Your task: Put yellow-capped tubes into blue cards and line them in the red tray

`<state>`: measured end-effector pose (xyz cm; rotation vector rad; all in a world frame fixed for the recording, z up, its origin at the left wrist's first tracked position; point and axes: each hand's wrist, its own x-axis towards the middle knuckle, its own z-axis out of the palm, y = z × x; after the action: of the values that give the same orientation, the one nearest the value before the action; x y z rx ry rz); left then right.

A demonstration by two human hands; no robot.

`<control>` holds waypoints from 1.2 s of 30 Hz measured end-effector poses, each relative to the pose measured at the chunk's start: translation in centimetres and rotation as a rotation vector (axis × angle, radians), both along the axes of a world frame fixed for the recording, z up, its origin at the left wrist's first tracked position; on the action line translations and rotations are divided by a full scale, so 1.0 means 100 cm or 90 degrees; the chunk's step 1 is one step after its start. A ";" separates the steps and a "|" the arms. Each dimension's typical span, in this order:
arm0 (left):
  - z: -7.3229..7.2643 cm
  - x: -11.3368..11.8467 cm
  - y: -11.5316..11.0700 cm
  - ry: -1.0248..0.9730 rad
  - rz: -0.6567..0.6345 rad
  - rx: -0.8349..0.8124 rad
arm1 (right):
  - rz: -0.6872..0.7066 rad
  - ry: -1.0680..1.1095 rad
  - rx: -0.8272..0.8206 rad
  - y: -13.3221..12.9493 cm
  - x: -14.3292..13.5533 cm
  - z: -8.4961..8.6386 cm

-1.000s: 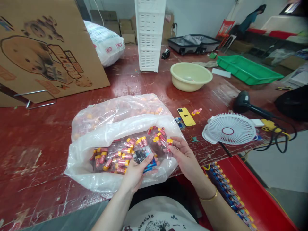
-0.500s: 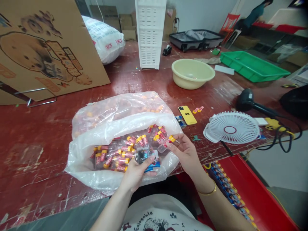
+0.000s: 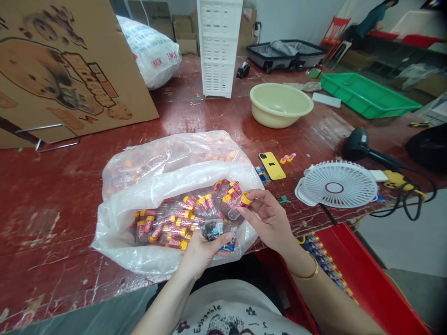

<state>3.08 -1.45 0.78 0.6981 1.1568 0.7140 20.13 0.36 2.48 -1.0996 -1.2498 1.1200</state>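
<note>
My left hand (image 3: pixel 206 249) is closed on a small dark and blue printed packet (image 3: pixel 212 229) at the front of the bag opening; what the packet contains I cannot make out. Between the thumb and fingers of my right hand (image 3: pixel 267 216) is a clear plastic tube with a yellow cap (image 3: pixel 245 199), tilted over the bag's right side. Below both hands lies a white translucent plastic bag (image 3: pixel 122 260), its mouth folded open. Inside it are several similar tubes (image 3: pixel 181 222) with red printed labels and yellow caps.
Right of the bag lie a yellow phone (image 3: pixel 272 165), two small pink-and-yellow pieces (image 3: pixel 288 158) and a white fan (image 3: pixel 335 185). Behind stand a cream basin (image 3: pixel 279 111), a white rack (image 3: pixel 220 51) and a green tray (image 3: pixel 366 109). A large cardboard box (image 3: pixel 132 88) fills the left. A red bin (image 3: pixel 370 270) sits below the table edge.
The packet in my left hand has turned and shifted slightly right. My right hand has tipped the capped tube more upright and moved it slightly left.
</note>
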 end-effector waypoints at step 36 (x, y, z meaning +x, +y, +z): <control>0.003 0.016 -0.003 -0.160 0.070 -0.045 | 0.071 -0.091 0.003 -0.027 -0.016 -0.026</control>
<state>4.68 -1.75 1.13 0.4727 0.9896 0.8236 18.53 -2.32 -0.09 -1.1343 -1.4400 1.1366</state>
